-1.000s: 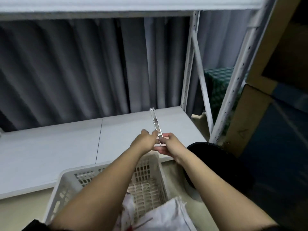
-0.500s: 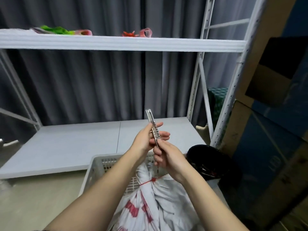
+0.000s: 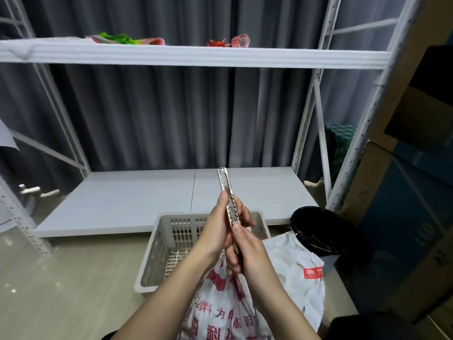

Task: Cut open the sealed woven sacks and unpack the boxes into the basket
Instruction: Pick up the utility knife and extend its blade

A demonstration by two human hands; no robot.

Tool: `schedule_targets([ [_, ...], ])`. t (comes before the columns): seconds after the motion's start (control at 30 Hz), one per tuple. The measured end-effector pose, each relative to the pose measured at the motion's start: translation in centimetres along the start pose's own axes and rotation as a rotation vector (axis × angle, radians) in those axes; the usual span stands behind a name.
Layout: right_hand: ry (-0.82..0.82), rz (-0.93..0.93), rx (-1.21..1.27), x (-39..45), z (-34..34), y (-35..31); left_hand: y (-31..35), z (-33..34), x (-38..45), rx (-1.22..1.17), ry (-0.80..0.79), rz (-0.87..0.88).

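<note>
Gripping metal knife (image 3: 228,200), red-printed sack (image 3: 289,268), writing blurred

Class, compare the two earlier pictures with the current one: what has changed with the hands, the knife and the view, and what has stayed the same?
The left hand moved from pinching the knife near its base to wrapping higher around the handle. The view tilted up then back, bringing the upper shelf and more of the sack into sight. The right hand still grips the lower end; the knife stays upright over the basket.
</note>
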State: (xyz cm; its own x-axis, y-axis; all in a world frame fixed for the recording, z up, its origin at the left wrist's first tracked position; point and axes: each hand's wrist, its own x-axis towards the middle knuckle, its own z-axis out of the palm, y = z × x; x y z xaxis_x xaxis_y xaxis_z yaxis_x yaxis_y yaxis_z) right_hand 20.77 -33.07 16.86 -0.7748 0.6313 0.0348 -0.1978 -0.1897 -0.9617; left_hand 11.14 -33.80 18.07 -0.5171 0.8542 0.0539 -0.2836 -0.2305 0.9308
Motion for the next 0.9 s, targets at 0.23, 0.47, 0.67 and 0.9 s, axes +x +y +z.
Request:
schedule_targets([
  [0.23,-0.080,-0.011,0.250,-2.1,-1.1,0.8,-0.5,0.6,-2.5,-0.101,-0.059,-0.048],
  [0.47,-0.123,-0.010,0.183,-2.5,-1.1,0.8,-0.2,1.5,-3.5,-0.213,-0.031,-0.071],
  [0.67,-0.082,0.009,0.142,-2.4,-0.2,0.7,0.2,0.3,-3.6,0.004,-0.007,-0.006],
  [0.9,0.034,0.043,0.051,-2.2,0.4,0.6,0.4,0.3,-4.1,0.103,-0.018,0.007],
])
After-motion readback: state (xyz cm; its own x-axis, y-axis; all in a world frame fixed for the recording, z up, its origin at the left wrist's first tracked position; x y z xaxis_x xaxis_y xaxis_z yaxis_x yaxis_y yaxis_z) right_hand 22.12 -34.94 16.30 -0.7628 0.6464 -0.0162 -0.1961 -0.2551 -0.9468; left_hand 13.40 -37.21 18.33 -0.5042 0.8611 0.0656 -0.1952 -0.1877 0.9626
